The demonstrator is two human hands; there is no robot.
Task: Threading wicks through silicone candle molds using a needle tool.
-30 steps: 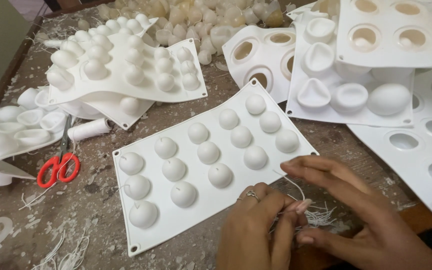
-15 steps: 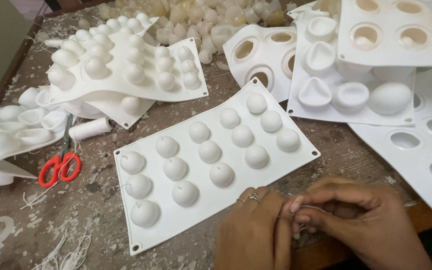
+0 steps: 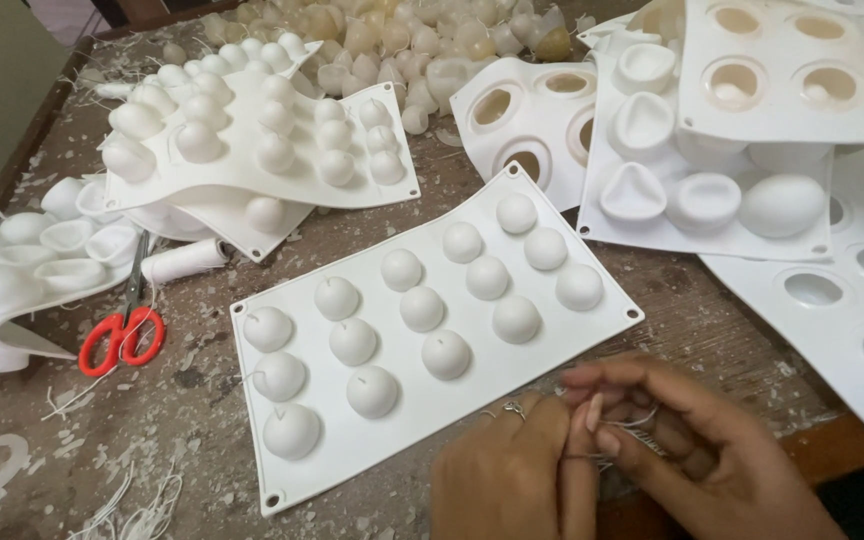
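Item: thin white wick thread (image 3: 642, 420), pinched between two hands at near edge of worktable (image 3: 202, 420).

Left hand (image 3: 512, 480) curled tight, ring on one finger, fingertips closed on the thread; right hand (image 3: 682, 450) narrow-pinched on the same strands, just touching the left. Directly ahead: white dome mould tray (image 3: 432, 340), domes up, short wick stubs showing on several. Further left: red-handled scissors (image 3: 122, 335) beside spool of white thread (image 3: 184, 260), both well out of reach. Risks, as judged: thread fraying or slipping from so fine a pinch; loose strands tangling with scraps littering the table; a wrist nudging the tray's near corner and shifting it; cutting needing an awkward reach across the tray.
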